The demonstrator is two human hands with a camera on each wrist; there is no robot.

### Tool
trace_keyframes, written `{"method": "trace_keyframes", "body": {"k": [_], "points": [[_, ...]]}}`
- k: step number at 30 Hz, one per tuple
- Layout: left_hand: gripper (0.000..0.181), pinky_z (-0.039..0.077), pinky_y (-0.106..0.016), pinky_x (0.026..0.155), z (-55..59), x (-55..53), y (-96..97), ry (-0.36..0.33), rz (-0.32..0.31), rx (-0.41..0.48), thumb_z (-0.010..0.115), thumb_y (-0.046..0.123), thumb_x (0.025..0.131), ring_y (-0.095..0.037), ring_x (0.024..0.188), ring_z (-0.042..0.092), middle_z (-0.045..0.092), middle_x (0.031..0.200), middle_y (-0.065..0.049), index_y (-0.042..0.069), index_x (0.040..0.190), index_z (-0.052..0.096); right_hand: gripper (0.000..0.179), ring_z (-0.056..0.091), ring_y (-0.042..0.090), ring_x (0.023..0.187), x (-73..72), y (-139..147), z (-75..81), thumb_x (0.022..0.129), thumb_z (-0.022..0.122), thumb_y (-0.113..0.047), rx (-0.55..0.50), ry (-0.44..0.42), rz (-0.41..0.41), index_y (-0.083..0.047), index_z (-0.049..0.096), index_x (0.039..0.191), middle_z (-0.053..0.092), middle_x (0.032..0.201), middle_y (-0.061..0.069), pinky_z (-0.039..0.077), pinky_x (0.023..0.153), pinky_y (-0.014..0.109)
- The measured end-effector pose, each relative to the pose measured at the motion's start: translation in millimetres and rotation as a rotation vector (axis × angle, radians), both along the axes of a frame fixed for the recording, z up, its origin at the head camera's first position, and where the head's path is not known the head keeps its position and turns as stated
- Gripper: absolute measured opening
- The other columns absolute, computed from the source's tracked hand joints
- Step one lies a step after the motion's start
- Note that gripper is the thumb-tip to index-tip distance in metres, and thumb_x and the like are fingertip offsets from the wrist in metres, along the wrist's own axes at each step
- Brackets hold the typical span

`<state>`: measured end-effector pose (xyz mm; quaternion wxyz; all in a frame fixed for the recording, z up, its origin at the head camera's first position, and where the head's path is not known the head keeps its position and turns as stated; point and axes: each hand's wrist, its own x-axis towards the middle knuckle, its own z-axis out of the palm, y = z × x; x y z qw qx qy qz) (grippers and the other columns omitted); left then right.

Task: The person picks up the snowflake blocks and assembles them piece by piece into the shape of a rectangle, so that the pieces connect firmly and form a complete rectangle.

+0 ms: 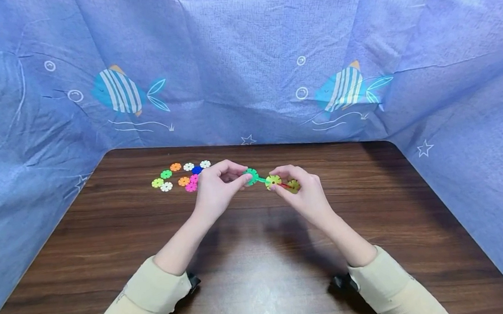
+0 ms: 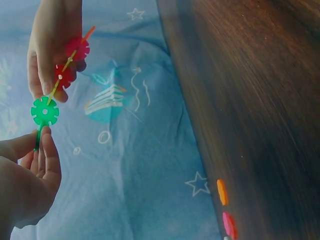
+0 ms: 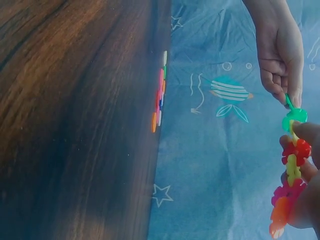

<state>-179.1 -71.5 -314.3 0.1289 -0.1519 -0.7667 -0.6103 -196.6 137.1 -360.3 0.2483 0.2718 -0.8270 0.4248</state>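
A chain of notched interlocking discs (image 1: 273,181) hangs in the air between both hands, above the table. My left hand (image 1: 217,190) pinches a green disc (image 2: 38,137) at the chain's left end, between thumb and fingertips. That piece stands edge-on and meets another green disc (image 2: 45,111). Farther along, yellow, red, pink and orange discs alternate at angles; a red disc (image 3: 301,151) and a pink disc (image 3: 289,191) show in the right wrist view. My right hand (image 1: 305,192) grips the chain by its middle discs, its fingers partly hiding them.
Loose discs lie at the table's back left, among them an orange disc (image 1: 175,167), a yellow-green disc (image 1: 157,183), a white disc (image 1: 166,187) and a pink disc (image 1: 191,187). Beyond the wooden table (image 1: 105,229) hangs a blue fish-print cloth (image 1: 233,54).
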Motion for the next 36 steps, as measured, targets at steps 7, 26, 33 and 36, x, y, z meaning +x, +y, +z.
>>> {"method": "trace_keyframes", "body": {"k": [7, 26, 33, 36], "points": [[0.016, 0.056, -0.043, 0.061, 0.7, 2.4, 3.4, -0.004, -0.014, 0.03, 0.073, 0.001, 0.079, -0.039, 0.071, 0.068, 0.07, 0.081, -0.022, -0.007, 0.092, 0.068, 0.02, 0.054, 0.01, 0.077, -0.2, -2, -0.4, 0.077, 0.078, -0.012, -0.015, 0.148, 0.017, -0.016, 0.076, 0.097, 0.071, 0.081, -0.004, 0.043, 0.06, 0.023], [0.015, 0.05, -0.023, 0.052, -33.4, -21.1, 3.8, 0.057, -0.004, -0.046, 0.076, 0.019, 0.079, -0.022, 0.064, 0.066, 0.072, 0.077, -0.004, 0.01, 0.091, 0.073, 0.017, 0.057, 0.02, 0.073, 15.6, -7, 9.4, 0.077, 0.073, 0.003, -0.075, 0.01, 0.096, -0.002, 0.075, 0.093, 0.071, 0.08, 0.009, 0.045, 0.058, 0.023], [0.017, 0.048, -0.024, 0.053, -28.0, -28.1, 0.7, 0.09, 0.0, -0.157, 0.073, 0.02, 0.083, -0.012, 0.062, 0.061, 0.072, 0.082, -0.001, 0.011, 0.097, 0.073, 0.019, 0.057, 0.011, 0.067, 26.2, -4, 26.0, 0.086, 0.064, 0.002, -0.101, -0.303, 0.144, 0.0, 0.072, 0.103, 0.067, 0.08, 0.014, 0.046, 0.057, 0.019], [0.018, 0.049, -0.023, 0.054, -25.1, -29.0, -2.6, 0.07, -0.022, -0.135, 0.069, 0.021, 0.087, -0.016, 0.069, 0.066, 0.072, 0.082, -0.003, 0.008, 0.101, 0.072, 0.019, 0.062, 0.011, 0.065, 24.4, -1, 25.8, 0.086, 0.065, 0.001, -0.161, -0.385, 0.148, 0.002, 0.071, 0.104, 0.07, 0.085, 0.017, 0.05, 0.056, 0.021]]}}
